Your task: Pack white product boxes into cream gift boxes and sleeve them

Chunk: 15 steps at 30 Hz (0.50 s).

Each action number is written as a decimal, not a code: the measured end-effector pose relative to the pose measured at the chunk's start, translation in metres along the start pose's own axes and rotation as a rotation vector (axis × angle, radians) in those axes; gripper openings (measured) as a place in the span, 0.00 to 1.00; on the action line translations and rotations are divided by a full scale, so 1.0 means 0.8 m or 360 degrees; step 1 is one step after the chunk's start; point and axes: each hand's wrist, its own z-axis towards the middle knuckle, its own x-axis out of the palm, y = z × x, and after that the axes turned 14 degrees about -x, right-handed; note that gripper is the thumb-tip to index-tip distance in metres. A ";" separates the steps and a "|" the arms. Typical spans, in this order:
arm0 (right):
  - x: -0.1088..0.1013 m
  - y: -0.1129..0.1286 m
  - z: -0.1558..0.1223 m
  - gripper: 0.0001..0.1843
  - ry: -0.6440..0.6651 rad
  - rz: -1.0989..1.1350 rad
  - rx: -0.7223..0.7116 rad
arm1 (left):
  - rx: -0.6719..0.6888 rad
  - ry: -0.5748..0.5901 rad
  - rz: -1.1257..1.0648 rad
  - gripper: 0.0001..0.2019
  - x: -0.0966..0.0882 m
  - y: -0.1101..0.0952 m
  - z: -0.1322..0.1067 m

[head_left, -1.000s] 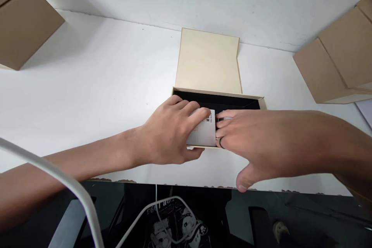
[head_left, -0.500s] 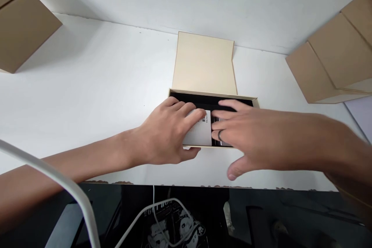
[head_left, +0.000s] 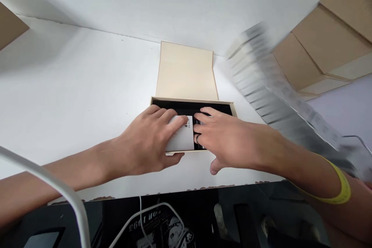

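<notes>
A long cream box (head_left: 234,110) with a black inside lies on the table, its cream lid (head_left: 186,69) folded back toward the wall. My left hand (head_left: 151,137) reaches over its left part. The fingers are bent over a small white tea box (head_left: 180,139) with dark print, and the thumb is outside the front wall. My right hand (head_left: 232,135), with a dark ring, has its fingers spread inside the right part and its thumb outside the front edge. What lies beneath these fingers is mostly hidden.
A motion-blurred grey-white ribbed bundle (head_left: 258,73) crosses the right side, over my forearm. Brown cartons (head_left: 325,50) stand at the right, another carton (head_left: 11,25) at the left. A white bent tube (head_left: 69,197) crosses the lower left. The table's front edge is chipped.
The view has shifted, so the box and hands appear further left and slightly lower. The blurred grey-white bundle has come in at the right. Both hands stay at the box.
</notes>
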 end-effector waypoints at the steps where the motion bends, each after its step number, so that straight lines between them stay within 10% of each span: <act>1: 0.000 0.000 0.000 0.27 0.0006 0.0012 -0.0006 | -0.0010 0.0007 0.0006 0.26 0.000 -0.001 -0.002; 15: 0.033 0.010 0.005 0.27 -0.0367 -0.0009 -0.0090 | 0.0025 0.0005 -0.0041 0.26 -0.005 0.006 -0.022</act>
